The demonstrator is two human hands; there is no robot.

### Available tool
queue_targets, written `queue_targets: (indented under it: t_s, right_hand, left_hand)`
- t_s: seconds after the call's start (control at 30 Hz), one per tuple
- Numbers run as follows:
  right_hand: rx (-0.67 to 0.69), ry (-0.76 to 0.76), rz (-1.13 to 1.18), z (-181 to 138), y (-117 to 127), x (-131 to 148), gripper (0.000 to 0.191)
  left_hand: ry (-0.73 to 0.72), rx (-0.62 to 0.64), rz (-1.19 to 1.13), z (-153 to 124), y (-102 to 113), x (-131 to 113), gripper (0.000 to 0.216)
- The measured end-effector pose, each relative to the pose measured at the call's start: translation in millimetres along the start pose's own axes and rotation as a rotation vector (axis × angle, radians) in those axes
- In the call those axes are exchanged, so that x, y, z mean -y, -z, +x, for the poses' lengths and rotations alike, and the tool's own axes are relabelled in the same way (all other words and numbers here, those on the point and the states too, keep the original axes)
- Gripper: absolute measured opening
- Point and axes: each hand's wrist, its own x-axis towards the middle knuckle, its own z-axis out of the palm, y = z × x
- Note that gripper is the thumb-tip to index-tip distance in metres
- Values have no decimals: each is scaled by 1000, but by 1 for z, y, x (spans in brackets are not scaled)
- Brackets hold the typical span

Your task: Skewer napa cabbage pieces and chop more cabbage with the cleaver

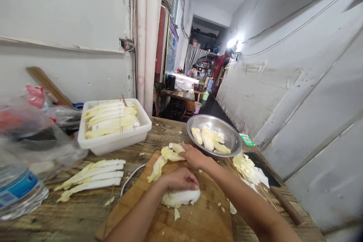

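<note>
On a wooden cutting board [195, 219] lies a white piece of napa cabbage [181, 197]. My left hand [181, 179] is curled over its top and presses it down. My right hand [194, 156] reaches further back, its fingers flat on some cut yellow cabbage leaves [170, 154] at the board's far edge. A longer leaf strip [156, 169] lies on the board to the left of my hands.
A steel bowl [227, 130] with cabbage pieces stands behind the board. A white plastic tray [113, 138] holds skewered cabbage strips; more strips [92, 177] lie on the table. Loose leaves [249, 168] and skewers sit right. Plastic bottle [17, 193] and bags at left.
</note>
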Motion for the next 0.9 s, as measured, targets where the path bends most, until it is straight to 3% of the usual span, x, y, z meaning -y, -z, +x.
queue_targets:
  t_s: [0.1,0.23,0.33,0.47,0.67,0.9]
  right_hand:
    - [-45,-71,54,-11,24,-23,35]
    - [-135,-420,85,-15,52,-71,29]
    - [-118,-630,126,-13,51,-99,31]
    - [-76,-785,217,-4,28,-111,31]
    - [-118,-903,393,0,14,-120,30]
    - [-268,-793,748,-22,39,-131,29]
  left_hand:
    - [7,-12,-6,0,0,0,38]
    - [17,-14,-24,-1,0,-1,42]
    - [7,15,-35,-3,1,-4,41]
    - [-24,58,-70,-7,3,-8,45]
    - [-102,142,-135,-11,2,-12,45]
    - [-201,122,-224,-9,2,-15,44]
